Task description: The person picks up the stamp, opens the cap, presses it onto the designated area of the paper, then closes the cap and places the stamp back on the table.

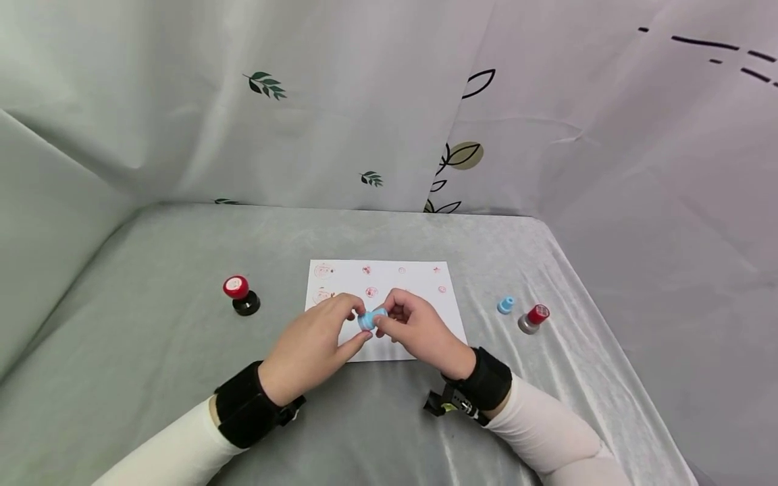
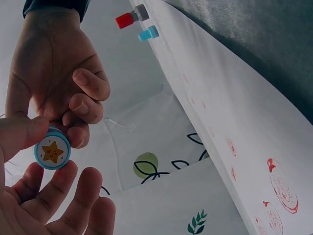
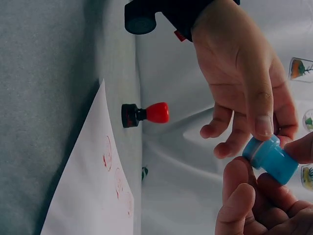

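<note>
A small light-blue stamp [image 1: 369, 318] is held above the white sheet of paper [image 1: 428, 345], between both hands. My left hand [image 1: 308, 347] pinches its left end with thumb and forefinger. The right hand [image 1: 422, 331] grips the other end between thumb and curled fingers. In the left wrist view the stamp's round end [image 2: 53, 152] carries an orange smiling star and faces the camera. From the right wrist view the blue stamp [image 3: 274, 161] lies tilted, and fingers cover part of it. Red stamp prints [image 1: 371, 292] mark the paper; the hands hide some of them.
Left of the paper stands a red-knobbed stamp with a black base [image 1: 246, 304]. Off to the right are a small blue stamp [image 1: 506, 305] and a red stamp with a silver-grey part [image 1: 533, 319]. Grey cloth [image 1: 152, 324] covers the table, and a patterned curtain hangs behind.
</note>
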Demonstrator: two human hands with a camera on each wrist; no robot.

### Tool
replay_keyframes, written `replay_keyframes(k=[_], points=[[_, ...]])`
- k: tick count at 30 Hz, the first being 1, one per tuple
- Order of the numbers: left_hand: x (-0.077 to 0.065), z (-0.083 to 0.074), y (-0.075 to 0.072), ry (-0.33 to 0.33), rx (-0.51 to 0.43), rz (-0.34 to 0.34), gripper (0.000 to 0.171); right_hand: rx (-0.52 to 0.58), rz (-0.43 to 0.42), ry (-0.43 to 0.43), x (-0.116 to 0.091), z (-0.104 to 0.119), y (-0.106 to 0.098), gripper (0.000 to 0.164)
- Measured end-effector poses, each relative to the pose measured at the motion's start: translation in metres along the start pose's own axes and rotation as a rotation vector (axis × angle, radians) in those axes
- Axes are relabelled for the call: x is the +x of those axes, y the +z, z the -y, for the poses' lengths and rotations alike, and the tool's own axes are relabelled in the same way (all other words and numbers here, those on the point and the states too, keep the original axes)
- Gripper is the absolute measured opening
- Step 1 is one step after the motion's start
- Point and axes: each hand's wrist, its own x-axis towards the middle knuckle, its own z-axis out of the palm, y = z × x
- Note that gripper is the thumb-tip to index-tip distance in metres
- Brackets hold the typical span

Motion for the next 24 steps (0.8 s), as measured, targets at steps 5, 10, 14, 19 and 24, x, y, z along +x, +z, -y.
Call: replay_keyframes(k=[5, 10, 14, 19, 24], points=[[0.003, 0.000, 0.000, 0.008, -0.006, 0.009, 0.027, -0.001, -0.006, 0.003, 0.002, -0.005, -0.001, 0.006], [0.002, 0.002, 0.000, -0.001, 0.010, 0.016, 0.025, -0.007, -0.011, -0.010, 0.007, -0.028, -0.003, 0.004], [0.001, 0.003, -0.001, -0.011, 0.042, 0.029, 0.026, -0.034, -0.019, -0.037, 0.008, -0.034, -0.007, 0.004], [0.001, 0.008, -0.005, 0.021, 0.081, 0.025, 0.020, -0.076, -0.049, -0.042, 0.011, -0.032, -0.014, 0.004], [0.001, 0.011, -0.009, 0.056, 0.099, 0.005, 0.015, -0.093, -0.095, -0.028, 0.012, -0.031, -0.022, 0.004]])
